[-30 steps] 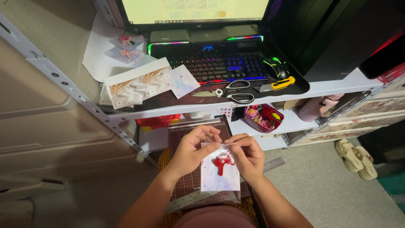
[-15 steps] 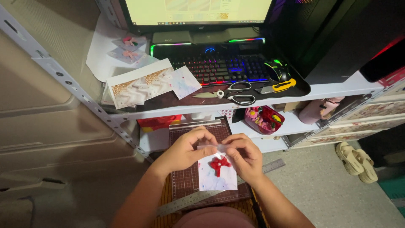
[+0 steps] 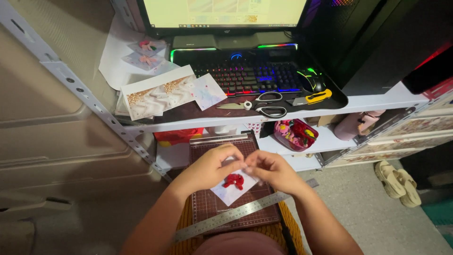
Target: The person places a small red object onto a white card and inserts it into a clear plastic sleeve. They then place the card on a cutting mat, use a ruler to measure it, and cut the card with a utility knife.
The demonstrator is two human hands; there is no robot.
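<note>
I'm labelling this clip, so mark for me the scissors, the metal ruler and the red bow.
scissors (image 3: 264, 105), head view, at the pivot by the handles.
metal ruler (image 3: 226, 218), head view, middle of its strip.
red bow (image 3: 233, 180), head view, its centre.

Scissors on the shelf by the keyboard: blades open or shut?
Shut. The scissors lie flat on the dark mat in front of the keyboard, blades together in one point toward the left, both handle loops side by side.
</note>
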